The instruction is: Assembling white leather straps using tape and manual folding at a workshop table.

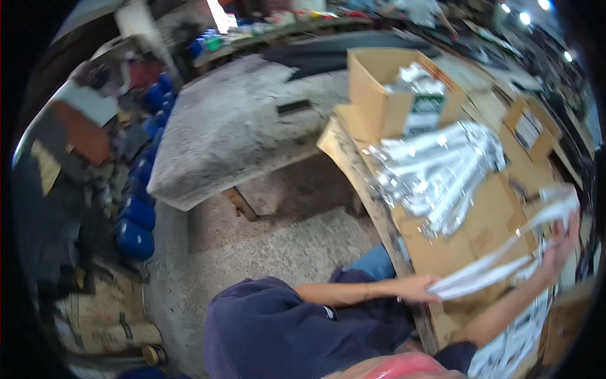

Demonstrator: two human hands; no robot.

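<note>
- Filling the middle of the room: big grey table (221, 120), apart from the bench in use. Probably a separate station. Underside mostly in shadow, can't read it.
- Cardboard-topped bench (486, 221) runs along the person's right. Cardboard is likely there to keep white goods off rough wood. Far right end melts into clutter, can't separate the pieces.
- Tall cardboard box (369, 95) stands on the bench just behind the pile, presumably parked there to stay within reach. Shiny packs (413, 79) show at the top; walls hide how deep the fill goes.
- Pile of wrapped white items (442, 170) lies on the cardboard in front of that box, fanned roughly one way. My guess: loosely laid so single pieces lift easily. Glare plus blur, so no count and no clear look inside the film.
- More wrapped white pieces (514, 341) sit lower right, partly covered by the right forearm. Reason for that spot unclear.
- White strips (464, 286), the piece being handled, stretch between both hands above the near part of the bench. Held at two ends, seemingly to keep the strands straight and apart. Smeared; can't tell one loop from several lengths.
- Right hand (560, 249) grasps the far end, material passing over the fingers. Exact finger placement too blurred.
- Left hand (416, 288) pinches the near end, over the bench edge. Fingertips hard to make out.
</note>
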